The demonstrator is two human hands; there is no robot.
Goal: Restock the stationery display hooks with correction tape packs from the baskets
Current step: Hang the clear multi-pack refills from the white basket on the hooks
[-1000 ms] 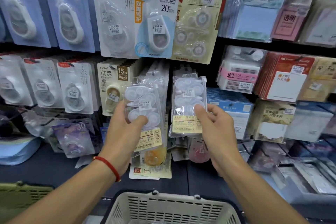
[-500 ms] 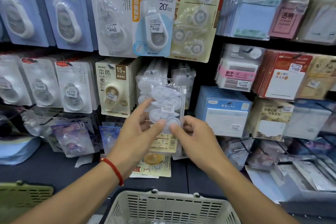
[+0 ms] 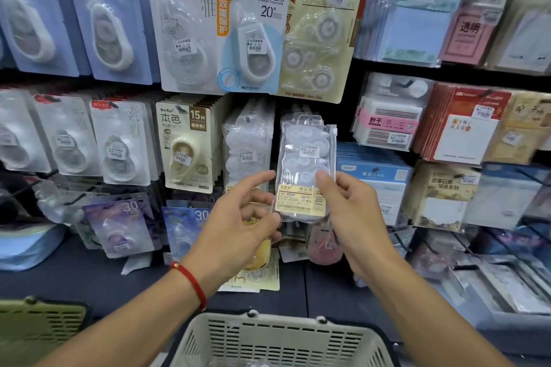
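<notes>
A clear zip pack of white correction tapes (image 3: 307,158) with a yellow label stands upright in front of the display. My right hand (image 3: 351,214) pinches its lower right edge with thumb and fingers. My left hand (image 3: 238,223) hovers at the pack's lower left corner, fingers loosely spread; I cannot tell whether they touch it. Just to the left, a row of the same clear packs (image 3: 247,146) hangs on a hook. A beige basket (image 3: 280,340) sits below my arms.
Carded correction tapes (image 3: 185,143) fill the hooks left and above. Sticky-note packs (image 3: 387,128) hang on the right. An olive basket (image 3: 38,325) sits at lower left. A dark shelf ledge (image 3: 89,277) runs under the display, with loose packs lying on it.
The single pack moved right and up, from in front of the hanging row to the gap beside it. My left hand loosened from the pack; my right hand keeps its hold.
</notes>
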